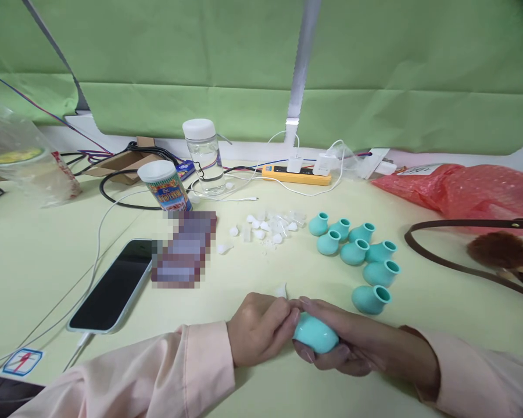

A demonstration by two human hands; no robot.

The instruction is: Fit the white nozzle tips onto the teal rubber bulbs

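Bright and evenly lit, apparently from above, with soft shadows and wide-angle stretch.

Falls broadly across the pale yellow-green smooth tabletop (270, 397), with faint, soft-edged shade beneath the pale pink cloth sleeves (207, 354); glares white in small spots on the glossy turquoise rounded bulb (314, 335) and glints along the crumpled translucent red plastic bag (470, 188), but lies more matte on the turquoise round-bellied, open-necked vessels (328, 244). Darkens to near black in the top right corner; stretches and softens toward both sides, notably over the clear crinkled plastic bag (30, 174). Hidden under coarse mosaic blocks at the dark red rectangular object (185, 249).
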